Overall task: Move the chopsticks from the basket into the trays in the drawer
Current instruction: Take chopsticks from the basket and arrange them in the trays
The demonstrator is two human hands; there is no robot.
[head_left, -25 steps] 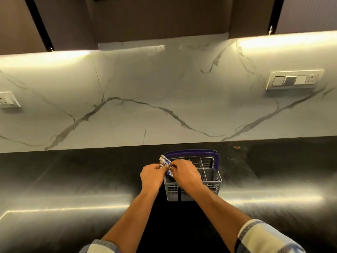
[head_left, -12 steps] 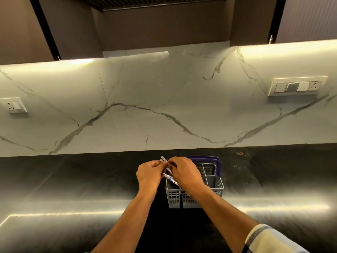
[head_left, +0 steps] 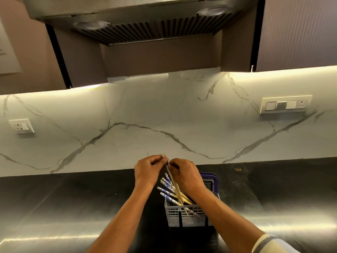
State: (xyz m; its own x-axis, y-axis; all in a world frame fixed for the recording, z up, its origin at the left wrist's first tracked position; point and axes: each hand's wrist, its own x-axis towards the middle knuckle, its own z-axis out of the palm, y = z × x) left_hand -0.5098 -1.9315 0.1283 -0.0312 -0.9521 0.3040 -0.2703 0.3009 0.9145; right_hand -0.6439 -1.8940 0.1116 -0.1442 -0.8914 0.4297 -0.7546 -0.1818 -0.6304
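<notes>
Low in the centre of the frame, both hands work just above the basket (head_left: pixel 186 215), a grey slotted plastic one with a purple handle, standing on the dark surface (head_left: pixel 54 207).

Change vs. half a second ago: the hands now sit higher above the basket rim, and much more of the chopsticks (head_left: pixel 170 187) is exposed. Bare wooden shafts and blue-and-white patterned ends are visible below the hands, where earlier only a few short ends showed between the fingers. View has also tilted up; range hood (head_left: pixel 127 24) now fills the upper frame.

Judgement: a lift-out is in progress. A few sticks are drawn upward; their lower ends appear still inside the basket, so extraction is not complete. Remaining sticks lean left out of the basket's near compartment, patterned ends fanned toward centre frame.

Hand pose:
- left hand (head_left: pixel 147 169): back toward camera, fingers curled, pinching the top ends of the raised sticks at its fingertips.
- right hand (head_left: pixel 186 175): back toward camera, fingers curled around the same bundle just below and right of the left hand's pinch. Forearm crosses over the basket's right side.
- Hands nearly touch at the bundle top.

Drawer and trays: not in view. Transfer not yet made; task judged early.

Background: marble backsplash, switch plate (head_left: pixel 285 105) at right, socket (head_left: pixel 21 126) at left.
</notes>
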